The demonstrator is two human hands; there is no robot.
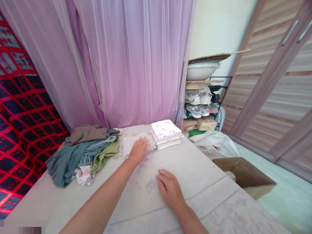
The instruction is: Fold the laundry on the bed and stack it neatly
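Cloth under left hand: my left hand (138, 150) lies flat, fingers spread, on a pale folded cloth (130, 144) at the far side of the tabletop (207, 182); no grip closes on it.
Right hand: my right hand (169, 188) rests open on the tabletop cover, holding nothing.
Neighbours: folded stack (166, 134) just right of the cloth; loose clothes heap (83, 151) left.
Risk: pressing and sliding could rumple the fold, or nudge the stack toward the edge.
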